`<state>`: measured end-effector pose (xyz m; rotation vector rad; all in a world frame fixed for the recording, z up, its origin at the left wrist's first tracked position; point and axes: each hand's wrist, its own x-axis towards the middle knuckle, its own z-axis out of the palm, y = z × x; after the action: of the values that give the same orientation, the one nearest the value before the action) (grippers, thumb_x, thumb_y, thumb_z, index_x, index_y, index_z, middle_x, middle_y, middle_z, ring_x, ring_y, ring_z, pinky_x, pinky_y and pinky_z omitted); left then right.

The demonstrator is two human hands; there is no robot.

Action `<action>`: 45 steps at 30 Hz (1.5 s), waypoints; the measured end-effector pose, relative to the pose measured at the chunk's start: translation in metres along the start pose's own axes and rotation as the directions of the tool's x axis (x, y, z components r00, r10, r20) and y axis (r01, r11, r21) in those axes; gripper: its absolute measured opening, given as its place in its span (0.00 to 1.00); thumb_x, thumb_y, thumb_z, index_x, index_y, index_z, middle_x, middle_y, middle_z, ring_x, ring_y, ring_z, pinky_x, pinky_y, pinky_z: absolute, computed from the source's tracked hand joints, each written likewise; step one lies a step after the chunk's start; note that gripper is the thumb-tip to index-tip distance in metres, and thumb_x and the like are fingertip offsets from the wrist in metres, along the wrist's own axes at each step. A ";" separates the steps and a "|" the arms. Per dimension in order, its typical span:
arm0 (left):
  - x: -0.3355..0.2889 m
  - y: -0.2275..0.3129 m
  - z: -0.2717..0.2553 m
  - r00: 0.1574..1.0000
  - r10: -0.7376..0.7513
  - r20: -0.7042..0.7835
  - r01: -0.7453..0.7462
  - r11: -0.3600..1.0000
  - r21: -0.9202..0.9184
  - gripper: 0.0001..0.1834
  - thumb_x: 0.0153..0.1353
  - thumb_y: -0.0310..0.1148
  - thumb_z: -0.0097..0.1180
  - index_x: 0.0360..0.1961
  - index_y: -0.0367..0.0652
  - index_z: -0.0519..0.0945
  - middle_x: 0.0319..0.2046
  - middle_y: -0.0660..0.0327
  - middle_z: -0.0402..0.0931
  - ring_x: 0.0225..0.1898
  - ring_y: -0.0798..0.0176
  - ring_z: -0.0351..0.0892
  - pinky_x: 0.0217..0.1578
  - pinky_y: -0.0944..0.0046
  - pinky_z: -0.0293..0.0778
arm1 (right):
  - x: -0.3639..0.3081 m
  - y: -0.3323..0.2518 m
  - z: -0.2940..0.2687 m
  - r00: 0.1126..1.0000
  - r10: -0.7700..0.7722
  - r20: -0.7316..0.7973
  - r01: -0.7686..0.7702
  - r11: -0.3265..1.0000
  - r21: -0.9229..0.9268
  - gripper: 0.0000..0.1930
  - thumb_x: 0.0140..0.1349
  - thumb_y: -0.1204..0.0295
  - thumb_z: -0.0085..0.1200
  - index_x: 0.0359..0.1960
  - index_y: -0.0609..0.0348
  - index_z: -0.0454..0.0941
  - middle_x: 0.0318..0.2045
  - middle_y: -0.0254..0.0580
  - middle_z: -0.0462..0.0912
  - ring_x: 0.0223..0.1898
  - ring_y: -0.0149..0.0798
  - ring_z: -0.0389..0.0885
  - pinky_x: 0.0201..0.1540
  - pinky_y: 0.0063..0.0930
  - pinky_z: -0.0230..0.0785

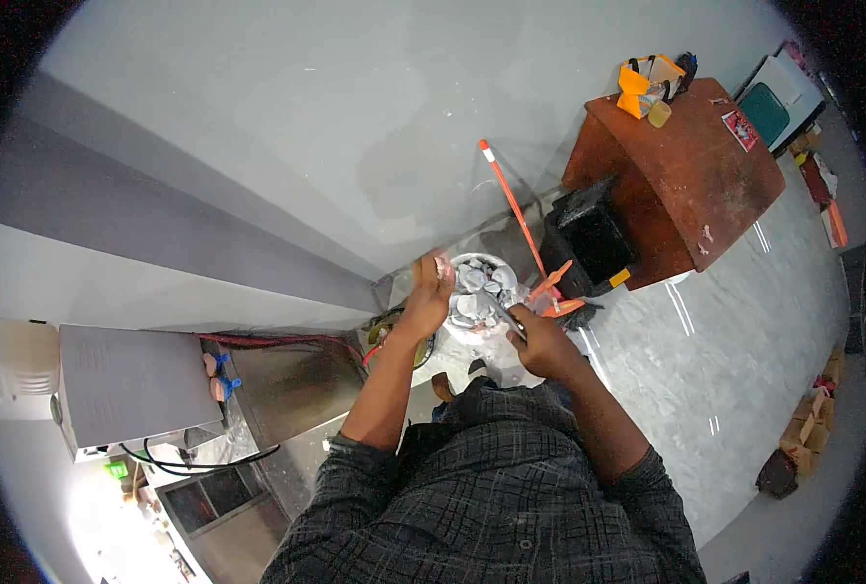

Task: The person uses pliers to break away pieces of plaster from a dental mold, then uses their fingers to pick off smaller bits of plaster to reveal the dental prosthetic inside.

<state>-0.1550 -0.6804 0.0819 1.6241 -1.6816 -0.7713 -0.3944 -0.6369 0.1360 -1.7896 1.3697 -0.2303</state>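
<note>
Bin: round white waste bin [480, 292], lined w/ clear plastic, full of crumpled whitish scraps; it's centre frame, on the pale floor by the foot of the grey wall, directly below both hands.
Far left: white box-shaped machine w/ flat grey lid [126, 384], black cables trailing under it; I can't tell what it is.
Next to it: brushed steel cabinet top [292, 384], just beside the machine, red cable along its back edge.
Left hand: left hand [431, 292] is at the bin's left rim, fingers curled together round a small pale scrap at the tips; looks pinched on it, grip partly blurred.
Right hand: right hand [542, 341] is at the bin's lower right rim, fingers closed on the clear liner edge, as far as I can see.
Sleeves: dark grey plaid shirt [482, 496], cuffs pushed up both forearms.
Right of bin: orange long-handled dustpan-and-broom set [525, 238], leaning close by the bin, handle tilted up-left.
Beyond: black square crate [589, 238], touching the side of the desk.
Far right: reddish-brown wooden desk [681, 180], orange folded item and small yellow cup at its far corner.
Right edge: cardboard boxes [808, 423] on the floor, well apart from me.
</note>
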 end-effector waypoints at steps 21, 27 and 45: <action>-0.013 0.043 0.012 0.996 -0.032 0.081 0.079 0.724 -0.685 0.39 0.72 0.63 0.28 0.67 0.39 0.60 0.55 0.51 0.69 0.59 0.55 0.68 0.59 0.56 0.63 | 0.024 -0.031 -0.018 0.928 -0.076 -0.365 0.223 0.899 0.378 0.20 0.55 0.75 0.68 0.48 0.62 0.76 0.35 0.39 0.82 0.32 0.25 0.77 0.37 0.23 0.70; -0.010 0.047 -0.015 0.985 -0.092 0.147 0.156 0.108 -0.982 0.42 0.68 0.66 0.37 0.66 0.38 0.64 0.56 0.44 0.74 0.51 0.42 0.77 0.51 0.50 0.73 | 0.028 0.000 0.002 0.935 -0.008 -0.356 0.206 0.827 0.524 0.18 0.67 0.81 0.50 0.56 0.61 0.60 0.37 0.48 0.82 0.23 0.31 0.76 0.24 0.27 0.69; -0.011 0.055 -0.024 0.959 0.201 -0.198 -0.283 0.712 -0.643 0.54 0.58 0.78 0.24 0.51 0.34 0.76 0.43 0.53 0.74 0.41 0.61 0.75 0.45 0.60 0.72 | -0.037 -0.051 -0.036 0.820 -0.306 0.484 -0.429 0.230 0.873 0.22 0.64 0.78 0.55 0.60 0.60 0.67 0.57 0.40 0.74 0.59 0.37 0.74 0.53 0.27 0.69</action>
<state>-0.1688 -0.6661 0.1396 0.8975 -1.2768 -0.9792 -0.3936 -0.6213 0.2066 -0.5362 0.5035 -0.3604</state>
